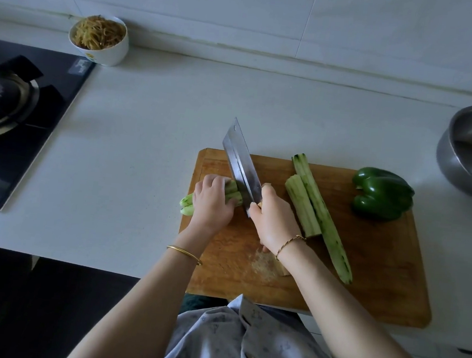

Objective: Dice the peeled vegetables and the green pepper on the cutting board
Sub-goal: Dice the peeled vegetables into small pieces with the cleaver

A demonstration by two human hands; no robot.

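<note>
Mid-frame, at the left edge of the cutting board [363, 277], the left grip [212, 199] clenched bundled peeled strips [232, 192]. The right grip [274, 221] clasped the cleaver [240, 165], blade upon them. Dicing looked barely begun: next, short crosswise chops. Two long pieces [313, 203] and the pepper [381, 197] lay rightward.

Wooden cutting board [362, 292] flat on the surface, by its front edge. Bundle of peeled strips [187, 204] across the board's left edge, ends overhanging, cleaver [240, 165] at its right end. Two long peeled lengths [304, 207] side by side, diagonal. Whole green pepper [381, 197] at far right.
</note>
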